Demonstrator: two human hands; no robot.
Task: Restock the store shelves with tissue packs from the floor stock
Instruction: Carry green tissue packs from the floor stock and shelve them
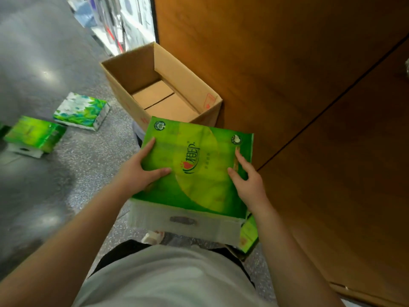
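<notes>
**Green tissue pack held in both hands over the floor**

The speckled grey floor (88,156), glossy and smooth, fills the view from 7 to 11 o'clock, with open room at 9 o'clock. A wooden panel (287,74), flat, orange-brown with fine grain, takes the whole side from 12 to 5 o'clock; a dark straight seam crosses it.

At 12 o'clock an open cardboard box (161,89) stands on the floor, its far side just beside the panel, flaps up, only the bottom flaps showing inside.

At centre is the pack (194,169): a broad rectangular block in shiny green film, its near end white. The left hand (141,171) holds its 9 o'clock edge, thumb laid on top. The right hand (247,178) holds the 3 o'clock edge, fingers spread along it.

At 9 o'clock two smaller packs lie on the floor, near each other: a green one (35,136) and a white-and-green one (81,111).
</notes>
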